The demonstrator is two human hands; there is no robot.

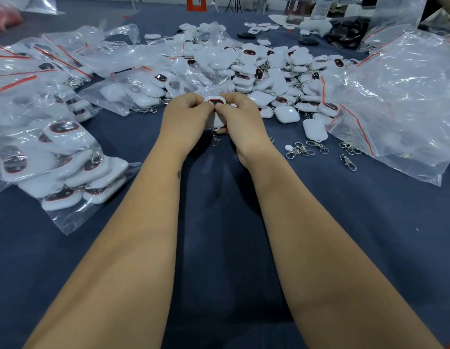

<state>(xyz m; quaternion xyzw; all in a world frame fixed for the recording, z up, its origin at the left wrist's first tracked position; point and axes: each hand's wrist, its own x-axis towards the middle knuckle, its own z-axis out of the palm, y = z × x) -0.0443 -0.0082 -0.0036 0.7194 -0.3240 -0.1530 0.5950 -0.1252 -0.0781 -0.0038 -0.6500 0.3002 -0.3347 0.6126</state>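
Both the left hand [187,114] and the right hand [237,117] pinch a small white keychain case [213,101], rounded, with a dark red-rimmed window and a dangling metal clasp [215,140], above the dark blue tablecloth [218,222].

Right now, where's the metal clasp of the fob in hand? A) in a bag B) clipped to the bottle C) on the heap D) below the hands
D: the left hand and right hand pinch the white fob, and its metal clasp trails below them over the blue cloth.
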